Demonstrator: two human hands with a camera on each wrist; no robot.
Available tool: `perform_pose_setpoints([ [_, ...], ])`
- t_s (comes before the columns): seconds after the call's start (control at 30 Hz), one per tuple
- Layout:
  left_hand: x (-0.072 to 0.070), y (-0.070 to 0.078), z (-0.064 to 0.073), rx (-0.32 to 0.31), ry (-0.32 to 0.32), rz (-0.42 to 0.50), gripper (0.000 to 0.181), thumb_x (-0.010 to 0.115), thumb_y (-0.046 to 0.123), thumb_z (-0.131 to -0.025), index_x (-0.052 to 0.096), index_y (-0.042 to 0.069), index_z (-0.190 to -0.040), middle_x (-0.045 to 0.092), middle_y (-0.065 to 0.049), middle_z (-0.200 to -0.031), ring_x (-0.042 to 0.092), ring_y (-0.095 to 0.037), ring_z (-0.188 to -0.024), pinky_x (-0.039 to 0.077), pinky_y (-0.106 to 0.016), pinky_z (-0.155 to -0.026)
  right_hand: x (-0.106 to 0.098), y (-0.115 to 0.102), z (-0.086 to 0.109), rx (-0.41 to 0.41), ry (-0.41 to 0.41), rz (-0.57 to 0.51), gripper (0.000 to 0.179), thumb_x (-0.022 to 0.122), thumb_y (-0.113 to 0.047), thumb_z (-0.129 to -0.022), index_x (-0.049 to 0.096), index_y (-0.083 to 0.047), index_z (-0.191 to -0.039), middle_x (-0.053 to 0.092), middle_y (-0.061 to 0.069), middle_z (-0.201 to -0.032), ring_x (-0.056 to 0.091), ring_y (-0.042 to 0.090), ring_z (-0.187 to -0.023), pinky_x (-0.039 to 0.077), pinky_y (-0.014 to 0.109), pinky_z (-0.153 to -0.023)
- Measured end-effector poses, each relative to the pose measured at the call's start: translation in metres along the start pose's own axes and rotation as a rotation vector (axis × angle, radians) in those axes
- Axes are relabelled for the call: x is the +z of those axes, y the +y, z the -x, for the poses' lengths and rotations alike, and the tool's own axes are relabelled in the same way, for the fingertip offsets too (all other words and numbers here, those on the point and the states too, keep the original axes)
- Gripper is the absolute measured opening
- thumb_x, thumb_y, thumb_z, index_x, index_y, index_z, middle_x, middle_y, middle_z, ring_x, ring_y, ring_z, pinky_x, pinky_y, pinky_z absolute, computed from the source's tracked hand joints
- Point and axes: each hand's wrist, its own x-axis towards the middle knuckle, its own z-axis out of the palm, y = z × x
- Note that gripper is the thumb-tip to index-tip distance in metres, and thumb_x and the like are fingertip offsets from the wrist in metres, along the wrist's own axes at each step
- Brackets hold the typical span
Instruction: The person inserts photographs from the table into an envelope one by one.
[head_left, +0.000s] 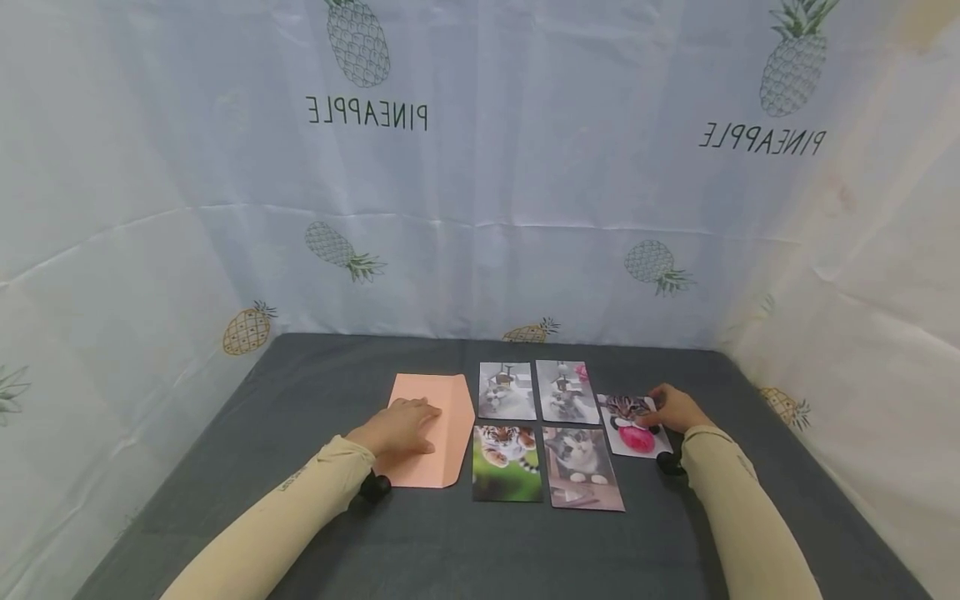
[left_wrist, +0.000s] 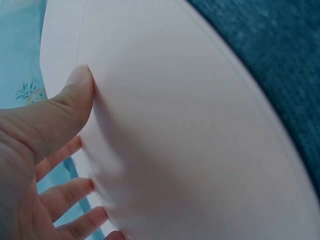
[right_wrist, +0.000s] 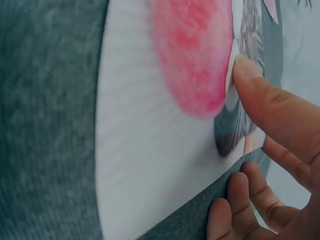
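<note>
My left hand (head_left: 405, 427) rests on a peach-coloured envelope (head_left: 450, 417) that lies flat at the left of the photos. In the left wrist view, its thumb and spread fingertips touch the envelope's pale surface (left_wrist: 200, 125). At the right, my right hand (head_left: 672, 408) pinches the upper right edge of a photo card (head_left: 637, 439) with a tabby cat and a round pink shape. The right wrist view has the thumb on the card's printed face (right_wrist: 150, 165) and the index fingertip hidden at its edge. The other fingers stay outside the card.
Left of the held card lie two grey-and-white cat photos (head_left: 507, 404) (head_left: 567, 404) in the back row. A tiger cub photo (head_left: 507, 479) and another cat photo (head_left: 583, 479) lie in front. A dark cloth (head_left: 465, 550) covers the table; pineapple-print curtains (head_left: 480, 167) enclose it.
</note>
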Motion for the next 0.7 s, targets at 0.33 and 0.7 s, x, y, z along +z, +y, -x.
perform_pose_setpoints([
  [0.33,0.0,0.001,0.002,0.008,0.003,0.026,0.059,0.076,0.027,-0.082,0.056,0.009,-0.135,0.043,-0.02,-0.148,0.037,-0.042,-0.137,0.034,-0.056,-0.108,0.0,-0.003,0.006,-0.035,0.042,-0.073,0.066,0.077,-0.014,-0.078,0.036,0.005,-0.126,0.056,0.025,-0.099,0.057,0.032,-0.083,0.048,0.047,-0.074],
  [0.7,-0.002,0.003,0.003,0.004,-0.001,0.007,0.06,0.075,0.029,-0.084,0.055,0.009,-0.136,0.042,-0.019,-0.149,0.037,-0.041,-0.137,0.034,-0.055,-0.109,-0.022,-0.011,0.021,-0.151,0.118,-0.163,0.063,0.074,-0.009,-0.083,0.039,0.007,-0.132,0.058,0.031,-0.109,0.063,0.033,-0.087,0.052,0.047,-0.074],
])
